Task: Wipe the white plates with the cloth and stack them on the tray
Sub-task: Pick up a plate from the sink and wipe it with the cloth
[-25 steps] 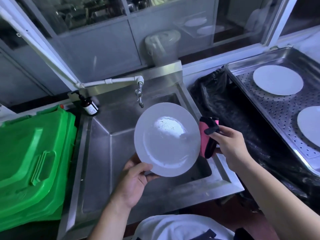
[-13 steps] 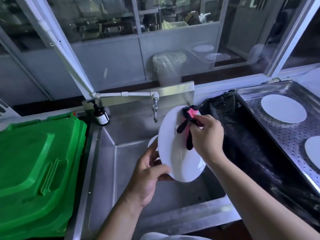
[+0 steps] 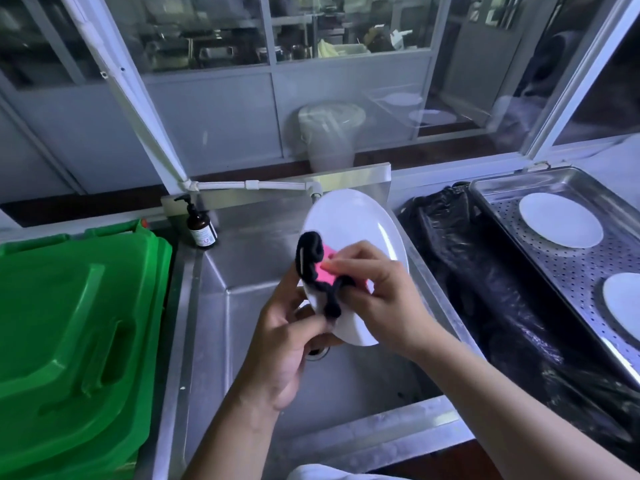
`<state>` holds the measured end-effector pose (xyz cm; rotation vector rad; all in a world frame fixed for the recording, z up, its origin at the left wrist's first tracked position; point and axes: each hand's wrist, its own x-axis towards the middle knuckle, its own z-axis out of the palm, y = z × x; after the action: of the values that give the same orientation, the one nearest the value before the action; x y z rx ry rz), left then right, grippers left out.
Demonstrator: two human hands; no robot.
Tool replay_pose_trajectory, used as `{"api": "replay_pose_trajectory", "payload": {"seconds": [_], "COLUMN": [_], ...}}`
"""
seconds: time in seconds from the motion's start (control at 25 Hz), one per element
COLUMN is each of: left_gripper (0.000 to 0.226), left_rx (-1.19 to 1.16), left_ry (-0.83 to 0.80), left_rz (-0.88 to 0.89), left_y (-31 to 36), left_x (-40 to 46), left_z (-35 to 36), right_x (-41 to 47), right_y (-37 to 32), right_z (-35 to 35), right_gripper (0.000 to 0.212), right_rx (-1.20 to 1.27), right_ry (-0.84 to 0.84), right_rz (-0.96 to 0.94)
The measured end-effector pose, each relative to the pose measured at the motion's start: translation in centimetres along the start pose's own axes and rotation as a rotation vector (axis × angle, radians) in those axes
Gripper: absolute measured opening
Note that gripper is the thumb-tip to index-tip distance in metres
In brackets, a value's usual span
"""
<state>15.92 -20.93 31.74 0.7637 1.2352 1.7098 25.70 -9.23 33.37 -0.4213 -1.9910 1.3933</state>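
One white plate (image 3: 360, 237) is in your hands, held nearly on edge above the steel sink (image 3: 242, 271), its face turned to your right. Your left hand (image 3: 287, 337) grasps the plate's lower rim, fingers curled behind it and the thumb in front. Your right hand (image 3: 377, 299) pinches a pink and black cloth (image 3: 320, 271) and presses it against the lower part of the plate's face; a black strip of the cloth curls over the plate's left edge.

Behind the plate, a white pipe (image 3: 252, 184) runs along the sink's back wall, and its tap end is hidden by the plate's top rim. A brown pump bottle (image 3: 201, 225) stands on the sink's back left corner. Left of the sink sits a green plastic bin (image 3: 76, 323) with its lid closed.

Right of the sink lies crumpled black plastic sheeting (image 3: 485, 271). Just beyond it, further from the sink, is a perforated metal tray (image 3: 554, 265) with two more white plates (image 3: 561, 220) lying flat and apart on it, one farther back and one nearer, the nearer cut off by the frame edge.

Behind the sink is a glass window (image 3: 346, 29) with a pale lidded bucket (image 3: 330, 133) beyond it.
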Motion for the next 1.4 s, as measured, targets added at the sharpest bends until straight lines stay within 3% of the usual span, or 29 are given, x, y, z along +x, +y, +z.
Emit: {"api": "replay_pose_trajectory", "payload": {"seconds": [0.2,0.32,0.48,0.64,0.88,1.12,1.24,1.4], "left_gripper": [0.052,0.065,0.038,0.049,0.044,0.057,0.061,0.062], "left_rx": [-0.131,-0.186,-0.227,-0.221,-0.205,-0.215,-0.246,-0.247], "left_ry": [-0.075,-0.054,0.029,0.006,0.004,-0.01,-0.029,-0.013], "left_rz": [-0.005,-0.039,-0.073,-0.108,-0.188,-0.195,-0.153,-0.11], "left_y": [-0.8,-1.3,-1.9,-2.3,-3.6,-3.1,-2.0,-0.4], "left_x": [-0.8,-0.9,-1.0,-1.4,-2.9,-3.9,-4.1,-4.3], "left_z": [-1.0,-1.3,-1.8,-2.8,-4.6,-7.7,-8.6,-9.5], "right_x": [-2.4,-3.8,-5.2,-6.6,-9.0,-7.9,-4.9,0.9], "right_y": [0.7,1.2,1.7,1.7,1.6,-0.4,-2.0,-3.3], "right_z": [0.5,0.7,1.0,1.4,1.8,-1.0,-3.1,-1.1], "right_gripper": [0.043,0.042,0.036,0.031,0.029,0.036,0.026,0.044], "right_rx": [0.12,0.133,0.003,-0.04,-0.087,-0.254,-0.277,-0.558], "right_ry": [-0.053,-0.074,-0.106,-0.134,-0.204,-0.485,-0.208,0.202], "right_rz": [0.135,0.186,0.149,0.176,0.28,0.385,0.291,-0.048]}}
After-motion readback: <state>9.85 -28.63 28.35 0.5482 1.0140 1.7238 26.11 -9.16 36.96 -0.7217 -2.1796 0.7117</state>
